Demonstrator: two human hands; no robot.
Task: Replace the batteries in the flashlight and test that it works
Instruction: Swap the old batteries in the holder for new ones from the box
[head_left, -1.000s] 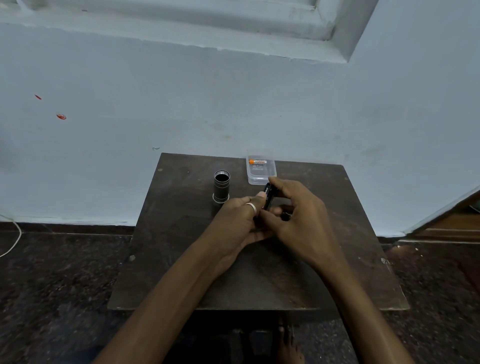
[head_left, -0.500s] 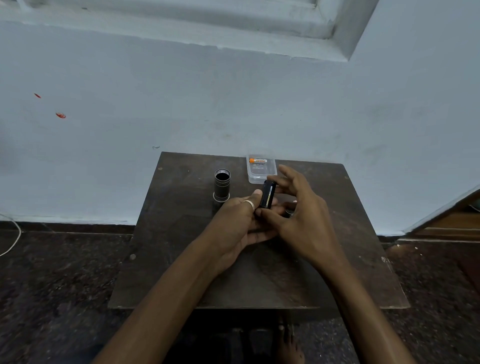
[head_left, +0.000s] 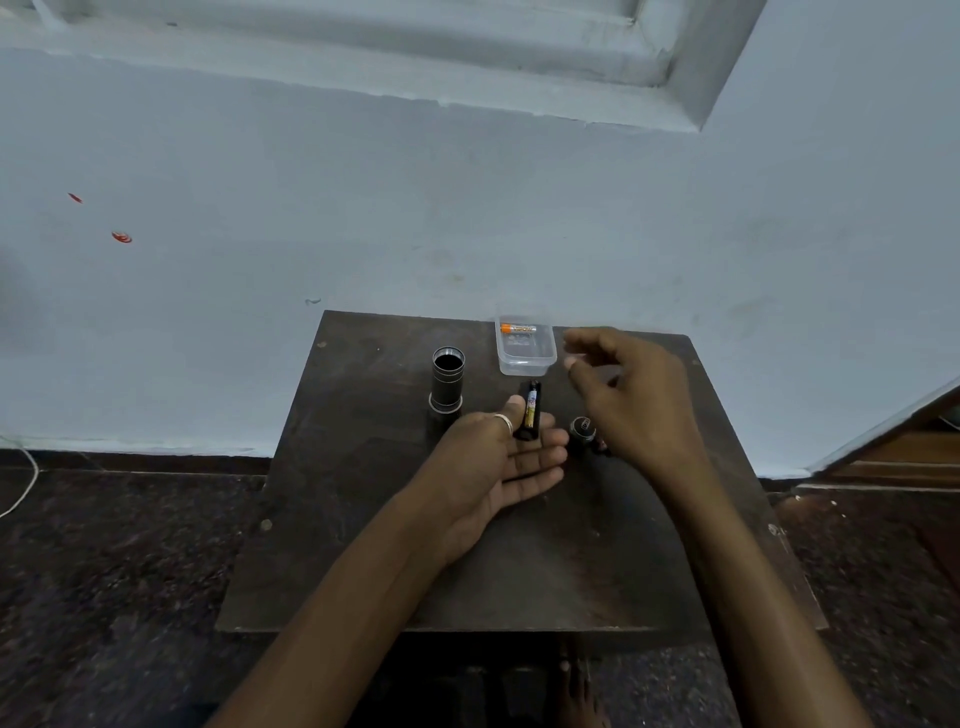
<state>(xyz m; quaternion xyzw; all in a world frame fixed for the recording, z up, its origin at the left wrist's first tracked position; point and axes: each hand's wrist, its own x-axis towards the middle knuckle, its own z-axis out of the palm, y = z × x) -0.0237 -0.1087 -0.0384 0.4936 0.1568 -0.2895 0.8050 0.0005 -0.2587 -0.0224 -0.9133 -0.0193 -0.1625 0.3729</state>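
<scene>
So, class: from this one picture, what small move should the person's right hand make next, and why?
Probably reach into the clear plastic box and pick up the orange battery. The right hand hovers open and empty beside it, while the left hand holds the black battery holder, one cell visible in it.
</scene>
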